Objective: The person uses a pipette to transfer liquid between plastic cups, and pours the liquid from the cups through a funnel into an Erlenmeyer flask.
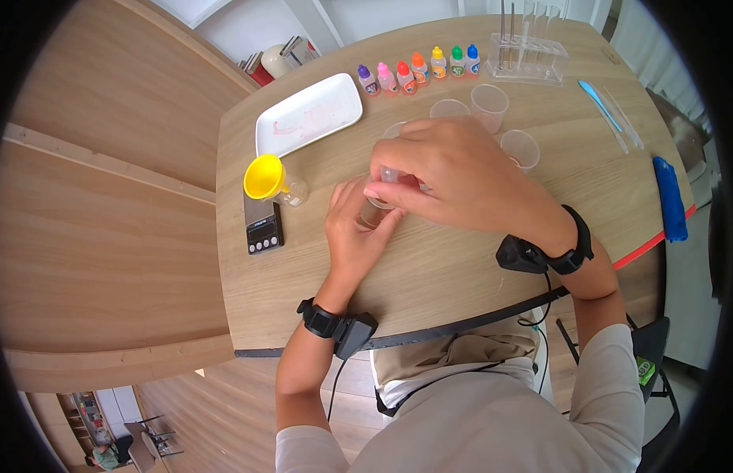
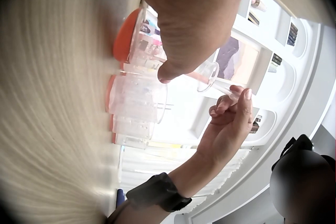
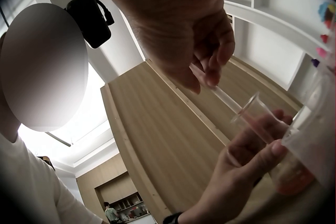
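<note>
My left hand (image 1: pixel 355 236) grips a clear narrow-necked vessel (image 1: pixel 372 214) low over the table. Pinkish-red liquid shows in the bottom of this vessel (image 3: pixel 293 178) in the right wrist view, where the left hand's (image 3: pixel 236 174) fingers curl round its side. Above it, my right hand (image 1: pixel 469 169) pinches the upper end of a thin clear tube (image 3: pixel 227 98), whose lower part passes through the open mouth into the neck. The tube is tilted. In the head view the right hand hides most of the tube and the vessel's mouth.
Clear cups (image 1: pixel 489 102) stand just beyond the right hand. Behind are small colored bottles (image 1: pixel 404 79) and a test-tube rack (image 1: pixel 527 69). A white tray (image 1: pixel 310 117), yellow funnel (image 1: pixel 264 176) and scale (image 1: pixel 264 230) lie left; a blue stick (image 1: pixel 600 104) and blue cloth (image 1: pixel 669 199) right.
</note>
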